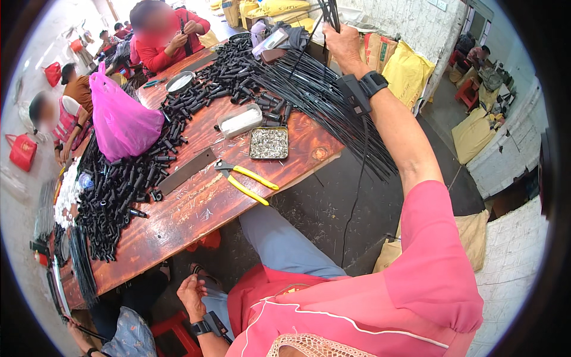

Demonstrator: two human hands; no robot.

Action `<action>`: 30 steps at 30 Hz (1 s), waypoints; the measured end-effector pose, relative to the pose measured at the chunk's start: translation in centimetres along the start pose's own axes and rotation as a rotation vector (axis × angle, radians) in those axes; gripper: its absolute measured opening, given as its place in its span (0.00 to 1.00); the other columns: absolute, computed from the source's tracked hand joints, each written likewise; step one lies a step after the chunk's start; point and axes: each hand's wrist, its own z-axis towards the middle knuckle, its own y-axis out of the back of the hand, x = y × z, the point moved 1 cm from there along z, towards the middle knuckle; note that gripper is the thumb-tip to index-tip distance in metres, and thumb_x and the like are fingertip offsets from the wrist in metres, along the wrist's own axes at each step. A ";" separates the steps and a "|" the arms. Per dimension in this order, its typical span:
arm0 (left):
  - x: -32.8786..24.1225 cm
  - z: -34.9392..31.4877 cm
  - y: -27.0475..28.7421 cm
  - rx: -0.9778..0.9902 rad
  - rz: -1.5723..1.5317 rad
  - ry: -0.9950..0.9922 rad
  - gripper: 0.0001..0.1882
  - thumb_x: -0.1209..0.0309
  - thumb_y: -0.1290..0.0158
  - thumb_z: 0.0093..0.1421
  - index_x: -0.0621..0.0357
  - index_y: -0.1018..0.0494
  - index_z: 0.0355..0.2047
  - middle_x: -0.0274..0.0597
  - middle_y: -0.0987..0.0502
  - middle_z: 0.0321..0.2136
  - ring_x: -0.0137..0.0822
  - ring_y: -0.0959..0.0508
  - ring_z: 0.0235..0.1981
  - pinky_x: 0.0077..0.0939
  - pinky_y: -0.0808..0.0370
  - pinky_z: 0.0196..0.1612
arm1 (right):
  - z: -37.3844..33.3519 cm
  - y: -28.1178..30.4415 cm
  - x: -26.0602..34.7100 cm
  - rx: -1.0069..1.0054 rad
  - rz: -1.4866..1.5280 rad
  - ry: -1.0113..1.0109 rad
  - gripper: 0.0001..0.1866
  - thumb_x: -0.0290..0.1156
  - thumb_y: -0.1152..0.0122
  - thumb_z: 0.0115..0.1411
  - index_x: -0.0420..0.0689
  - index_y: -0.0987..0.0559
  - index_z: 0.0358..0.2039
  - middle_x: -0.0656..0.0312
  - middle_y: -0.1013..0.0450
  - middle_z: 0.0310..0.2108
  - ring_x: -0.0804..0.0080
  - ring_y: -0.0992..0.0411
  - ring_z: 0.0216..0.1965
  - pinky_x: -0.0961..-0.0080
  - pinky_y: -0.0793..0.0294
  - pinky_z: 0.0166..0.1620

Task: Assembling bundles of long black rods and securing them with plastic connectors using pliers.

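Observation:
My right hand [344,46], arm stretched out over the far right of the table, is closed around a bundle of thin black rods [329,16] held upright. Below it, a large pile of similar long black rods [321,98] lies across the table corner, many ends jutting past the edge. My left hand [192,296] is low beside my lap, its fingers loosely bent and somewhat apart, with nothing visible in them. Yellow-handled cutting pliers [245,179] rest on the table's near edge. Behind them are a square tin of small metal bits [269,143] and a clear plastic tray of white material [239,121].
Heaps of short black tubular parts [119,205] cover much of the wooden table [178,229]. A pink plastic bag [122,116] and a flat metal bar [185,171] lie among them. Across the table a person in red [160,44] handles a part. Yellow sacks [410,74] stand behind my right arm.

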 end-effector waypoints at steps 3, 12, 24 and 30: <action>-1.2 -0.4 -0.5 0.004 0.005 -0.069 0.11 0.68 0.45 0.61 0.64 0.25 0.39 0.42 0.22 0.21 0.29 0.26 0.15 0.21 0.29 0.16 | -0.5 -1.1 1.5 -0.154 0.229 0.057 0.20 0.41 0.43 0.58 0.33 0.21 0.29 0.39 0.25 0.25 0.43 0.24 0.32 0.59 0.28 0.37; -7.3 -1.6 -2.5 0.002 0.052 -0.309 0.10 0.70 0.45 0.61 0.64 0.23 0.39 0.40 0.21 0.22 0.25 0.27 0.15 0.16 0.32 0.17 | -7.0 -2.3 4.3 -0.102 0.355 0.164 0.15 0.37 0.49 0.63 0.34 0.27 0.33 0.40 0.28 0.24 0.38 0.29 0.29 0.52 0.33 0.33; -14.6 -7.3 -3.1 -0.022 0.061 -0.521 0.09 0.72 0.45 0.61 0.65 0.22 0.37 0.40 0.21 0.22 0.23 0.28 0.17 0.15 0.33 0.20 | -13.6 0.8 14.3 0.656 0.451 0.193 0.11 0.30 0.46 0.61 0.34 0.26 0.27 0.54 0.31 0.17 0.69 0.33 0.20 0.66 0.34 0.27; -20.0 -14.6 -6.0 0.210 -0.068 -0.719 0.08 0.75 0.46 0.61 0.66 0.21 0.38 0.42 0.20 0.24 0.22 0.25 0.19 0.14 0.30 0.23 | -17.4 2.1 20.5 1.035 0.446 0.310 0.09 0.25 0.47 0.55 0.30 0.25 0.31 0.52 0.31 0.18 0.76 0.33 0.24 0.68 0.33 0.30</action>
